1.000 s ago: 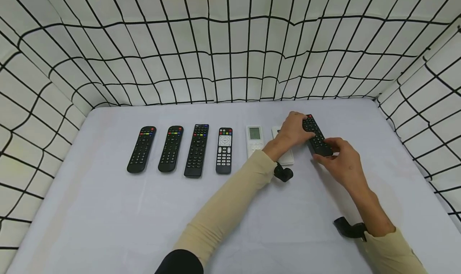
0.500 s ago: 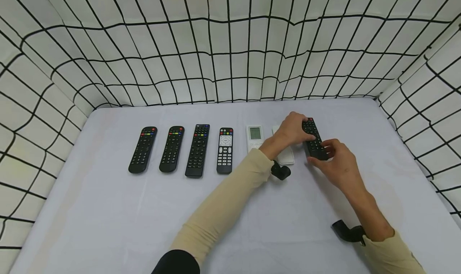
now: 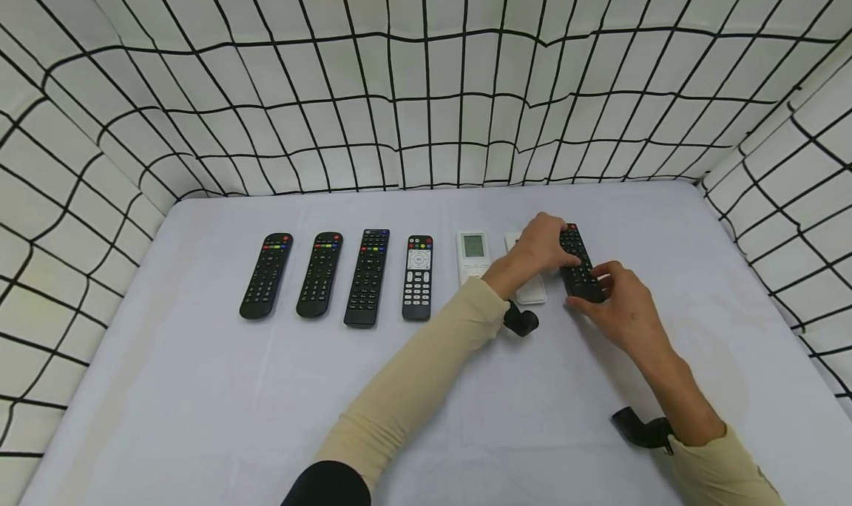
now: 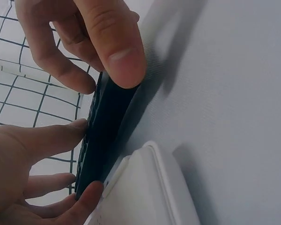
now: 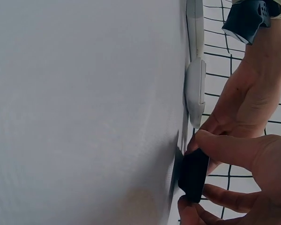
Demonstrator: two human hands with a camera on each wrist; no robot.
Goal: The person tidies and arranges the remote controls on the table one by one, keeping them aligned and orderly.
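In the head view, a black remote control point(image 3: 583, 282) with a red top button lies under both hands at the right of the row, its far end leaning left. My left hand point(image 3: 536, 245) pinches its far part from the left. My right hand point(image 3: 627, 308) grips the near end between thumb and fingers. In the left wrist view, the remote point(image 4: 105, 126) shows edge-on, close over the cloth. The right wrist view shows its dark end point(image 5: 194, 174) between the right thumb and fingers. A white remote point(image 3: 532, 291) lies just to the left, partly hidden by the left hand.
Another white remote point(image 3: 474, 247) with a small screen is partly covered by the left forearm. Farther left, several black remotes point(image 3: 362, 280) stand in a row on the white cloth point(image 3: 200, 402). A black wire grid point(image 3: 426, 95) encloses the back and sides.
The black remote has come nearer the person and slightly left, turning a little straighter. Both hands have moved with it, keeping their hold. The other remotes stay in place.
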